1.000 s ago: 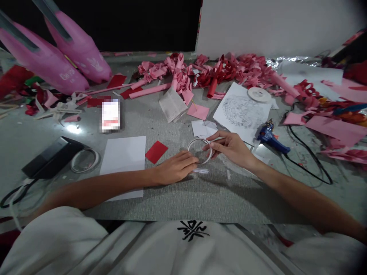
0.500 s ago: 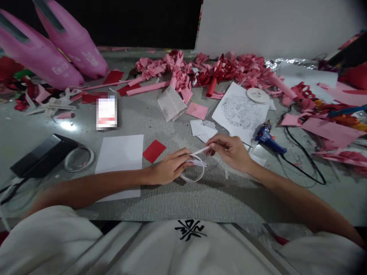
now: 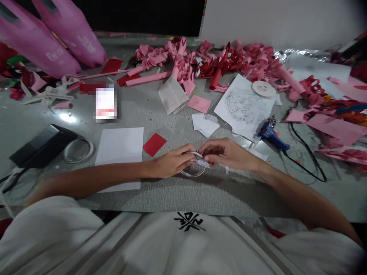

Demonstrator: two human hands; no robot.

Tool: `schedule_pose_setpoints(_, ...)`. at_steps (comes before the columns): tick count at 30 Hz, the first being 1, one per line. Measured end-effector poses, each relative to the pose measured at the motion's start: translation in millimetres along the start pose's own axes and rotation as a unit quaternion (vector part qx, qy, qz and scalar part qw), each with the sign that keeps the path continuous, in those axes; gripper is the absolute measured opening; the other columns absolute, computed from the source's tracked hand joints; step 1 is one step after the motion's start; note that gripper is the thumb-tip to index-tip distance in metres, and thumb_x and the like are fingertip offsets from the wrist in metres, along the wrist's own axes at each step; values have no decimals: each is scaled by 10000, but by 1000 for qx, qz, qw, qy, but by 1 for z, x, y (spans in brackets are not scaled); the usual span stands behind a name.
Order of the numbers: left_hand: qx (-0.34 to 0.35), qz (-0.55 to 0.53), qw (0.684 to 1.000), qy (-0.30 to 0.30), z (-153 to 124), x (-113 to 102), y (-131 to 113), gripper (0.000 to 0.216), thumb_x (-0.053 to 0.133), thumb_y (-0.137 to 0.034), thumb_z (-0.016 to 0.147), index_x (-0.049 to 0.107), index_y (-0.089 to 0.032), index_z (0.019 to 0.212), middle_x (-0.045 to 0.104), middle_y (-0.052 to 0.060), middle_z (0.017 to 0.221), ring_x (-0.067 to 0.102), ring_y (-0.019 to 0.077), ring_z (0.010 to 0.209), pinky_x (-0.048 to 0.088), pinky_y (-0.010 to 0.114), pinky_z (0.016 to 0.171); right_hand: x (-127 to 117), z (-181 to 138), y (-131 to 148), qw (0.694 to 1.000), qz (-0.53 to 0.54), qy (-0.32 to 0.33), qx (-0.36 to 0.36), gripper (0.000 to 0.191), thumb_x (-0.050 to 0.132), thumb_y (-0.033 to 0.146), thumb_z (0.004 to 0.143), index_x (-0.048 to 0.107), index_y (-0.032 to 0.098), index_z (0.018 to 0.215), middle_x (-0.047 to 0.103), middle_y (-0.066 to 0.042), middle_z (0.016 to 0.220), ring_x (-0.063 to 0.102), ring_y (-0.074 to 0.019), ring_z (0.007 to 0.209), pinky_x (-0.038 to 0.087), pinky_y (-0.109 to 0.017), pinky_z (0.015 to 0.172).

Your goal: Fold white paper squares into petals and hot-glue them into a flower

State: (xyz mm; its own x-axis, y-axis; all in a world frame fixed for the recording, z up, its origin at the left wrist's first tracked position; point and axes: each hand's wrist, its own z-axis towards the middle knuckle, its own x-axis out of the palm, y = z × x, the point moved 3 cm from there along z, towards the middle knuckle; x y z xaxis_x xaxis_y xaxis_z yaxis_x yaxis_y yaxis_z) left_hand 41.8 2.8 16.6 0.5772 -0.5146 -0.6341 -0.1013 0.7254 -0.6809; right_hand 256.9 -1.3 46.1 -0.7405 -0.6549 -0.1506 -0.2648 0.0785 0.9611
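Note:
A narrow white ring [image 3: 192, 174] with a white strip wound on it is held just over the grey table. My left hand [image 3: 174, 162] is closed on the ring's upper left side, fingers pinching the wound part. My right hand [image 3: 225, 152] bends its fingers around the ring's right side, where thumb and fingertips meet the strip; the strip's end is hidden behind them. Left of the ring lies a small red paper piece [image 3: 155, 144]. A white paper sheet [image 3: 119, 147] is partly under my left forearm.
Beyond the hands lie cut white papers [image 3: 205, 124], a printed drawing [image 3: 241, 107] with a white spool [image 3: 263, 89], and heaped pink and red paper flowers [image 3: 183, 63]. A blue glue gun [image 3: 272, 135] with a black cord is right. Left are a clear tape roll [image 3: 78, 150] and a black box [image 3: 43, 147].
My right hand has moved left to the ring, and the strip that was stretched between the hands is now down against it. The view has tilted slightly.

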Motion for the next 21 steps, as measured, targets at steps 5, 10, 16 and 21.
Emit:
schedule_pose_setpoints(5,-13,1,999,41,0,1,0,216,451,-243,1081,637,-155,1148,594,124,1194,648,187,1055,578,323,937,-1,1,-8,998,35,38,46,338,733,451,895,723,202,1122,739,-16,836,666,-125,655,565,-242,567)
schedule_pose_setpoints(10,-41,9,998,56,2,3,0,243,447,-278,1087,651,-149,1102,563,125,1252,650,168,994,573,313,919,-5,0,-4,993,-116,-18,14,217,606,352,977,755,207,1036,714,3,761,606,-100,583,471,-222,528)
schedule_pose_setpoints(16,-95,22,994,40,7,3,6,269,425,-282,1098,640,-153,999,596,63,980,614,168,872,524,297,803,-21,-2,9,944,-274,-164,-84,192,550,239,977,733,185,999,725,-29,848,595,-130,685,412,-254,586)
schedule_pose_setpoints(21,-77,25,993,89,6,6,10,294,420,-340,1103,637,-176,992,615,43,901,606,168,809,471,282,759,-19,0,13,945,-279,-106,-136,294,450,188,1019,735,210,1087,720,-51,968,636,-150,789,483,-280,702)
